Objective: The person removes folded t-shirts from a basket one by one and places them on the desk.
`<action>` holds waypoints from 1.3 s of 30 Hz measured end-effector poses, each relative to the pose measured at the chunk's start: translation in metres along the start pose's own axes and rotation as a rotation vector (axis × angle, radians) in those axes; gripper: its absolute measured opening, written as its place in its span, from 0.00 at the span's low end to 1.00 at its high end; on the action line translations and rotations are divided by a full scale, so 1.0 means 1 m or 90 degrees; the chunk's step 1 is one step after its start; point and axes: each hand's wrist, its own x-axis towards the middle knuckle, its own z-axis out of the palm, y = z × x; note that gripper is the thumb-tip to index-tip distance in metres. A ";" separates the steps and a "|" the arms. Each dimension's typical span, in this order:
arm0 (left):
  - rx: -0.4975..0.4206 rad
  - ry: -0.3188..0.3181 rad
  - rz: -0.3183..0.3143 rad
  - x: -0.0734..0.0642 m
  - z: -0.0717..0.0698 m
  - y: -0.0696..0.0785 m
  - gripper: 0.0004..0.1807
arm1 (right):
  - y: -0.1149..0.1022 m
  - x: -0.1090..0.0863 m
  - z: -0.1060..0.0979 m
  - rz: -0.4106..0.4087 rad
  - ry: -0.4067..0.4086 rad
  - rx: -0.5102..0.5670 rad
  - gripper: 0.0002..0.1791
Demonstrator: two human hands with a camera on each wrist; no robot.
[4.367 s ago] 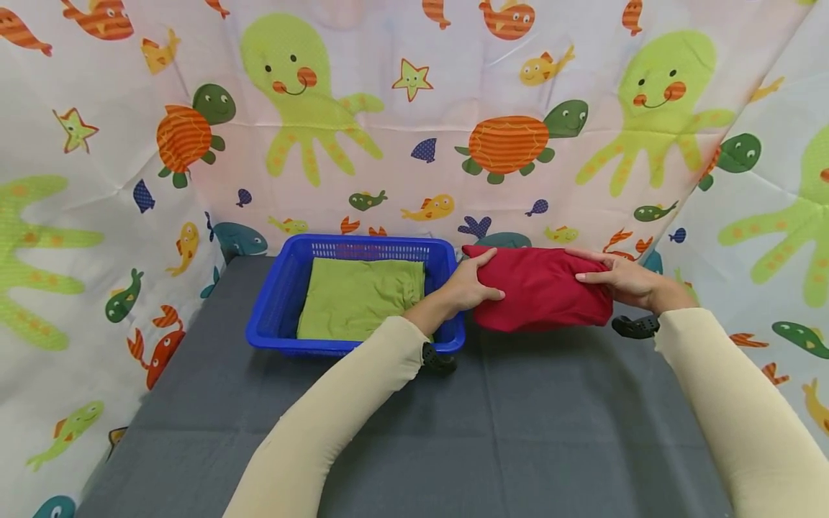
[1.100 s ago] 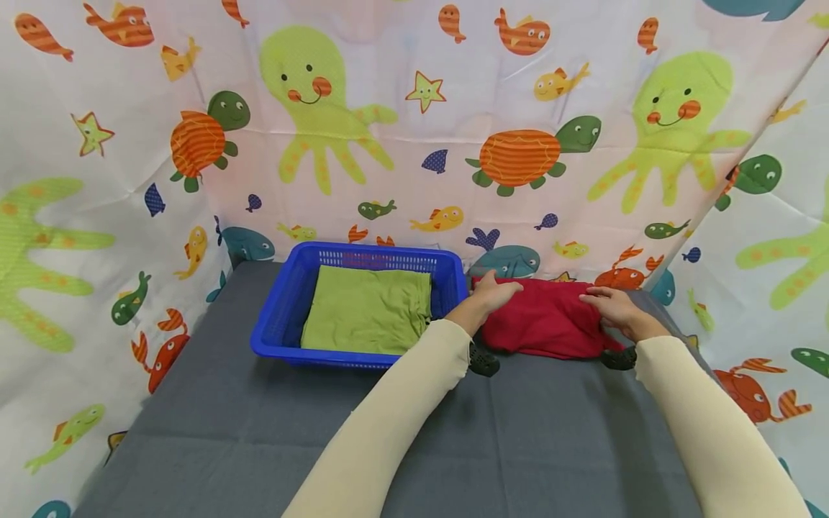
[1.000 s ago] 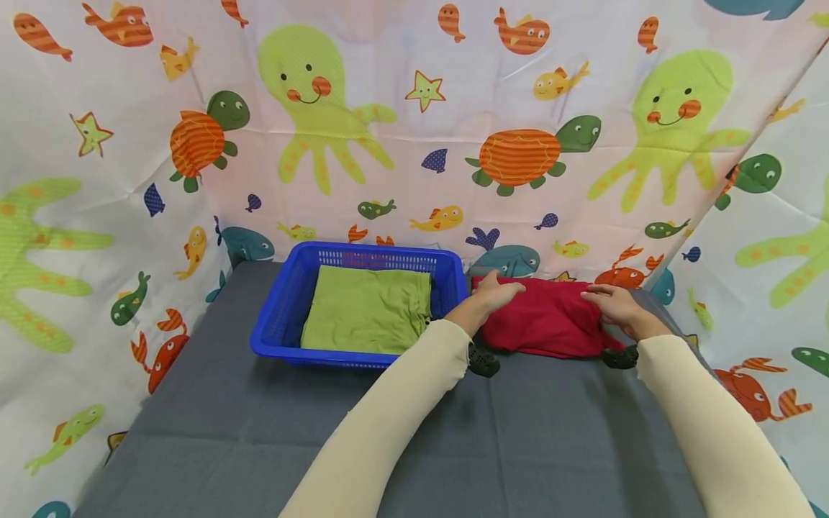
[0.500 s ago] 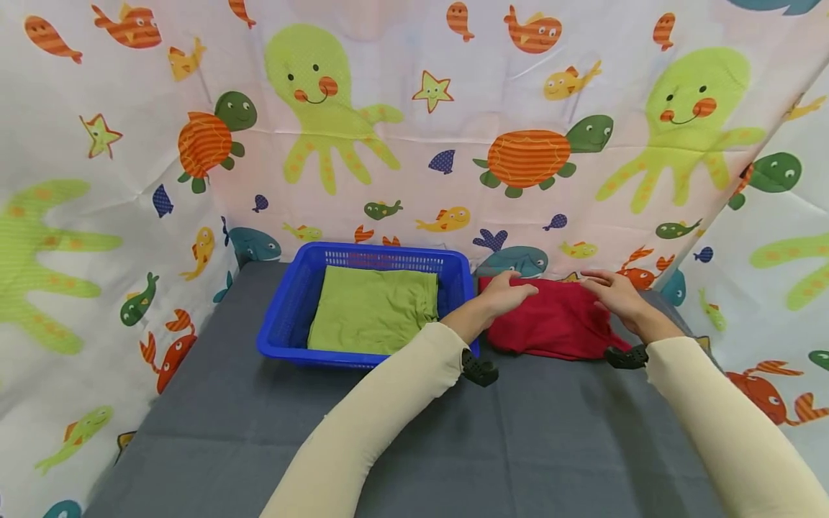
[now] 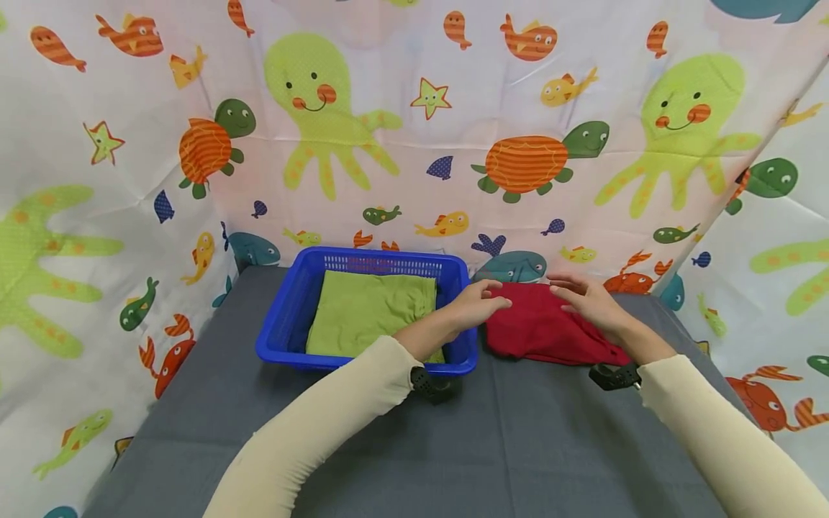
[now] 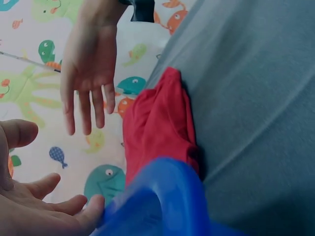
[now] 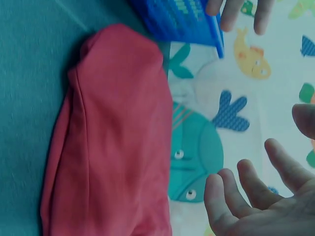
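A red folded cloth (image 5: pixel 537 327) lies on the grey table to the right of a blue plastic basket (image 5: pixel 268 327). Inside the basket is a flat, folded green cloth (image 5: pixel 369 309). My left hand (image 5: pixel 476 306) hovers over the basket's right rim, fingers loosely bent around nothing. Above the red cloth's far right part is my right hand (image 5: pixel 592 306), also holding nothing. In the left wrist view my right hand (image 6: pixel 93 64) hangs with fingers extended, apart from the red cloth (image 6: pixel 157 128). The right wrist view shows the red cloth (image 7: pixel 118 123) lying free of my fingers (image 7: pixel 251 187).
Curtains printed with sea animals (image 5: pixel 388 173) stand behind the table and on both sides. Grey fabric (image 5: pixel 414 460) covers the table and stretches toward me. The basket sits close to the back curtain. A black strap (image 5: pixel 430 385) is on my left wrist.
Both hands held the red cloth raised earlier; it has since been lowered onto the table and let go. Lately my left hand has moved left toward the basket, and my right hand slightly left.
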 end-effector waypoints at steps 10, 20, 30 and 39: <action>-0.043 -0.009 0.024 -0.018 -0.022 -0.016 0.25 | -0.006 -0.016 0.018 -0.032 -0.018 0.013 0.33; -0.071 -0.025 0.046 -0.035 -0.045 -0.025 0.24 | -0.024 -0.019 0.031 -0.068 -0.038 0.009 0.31; -0.096 -0.024 0.048 -0.053 -0.077 -0.046 0.24 | -0.034 -0.014 0.050 -0.093 -0.046 0.040 0.28; -0.087 -0.028 0.039 -0.067 -0.094 -0.056 0.25 | -0.043 -0.015 0.066 -0.121 -0.077 0.054 0.29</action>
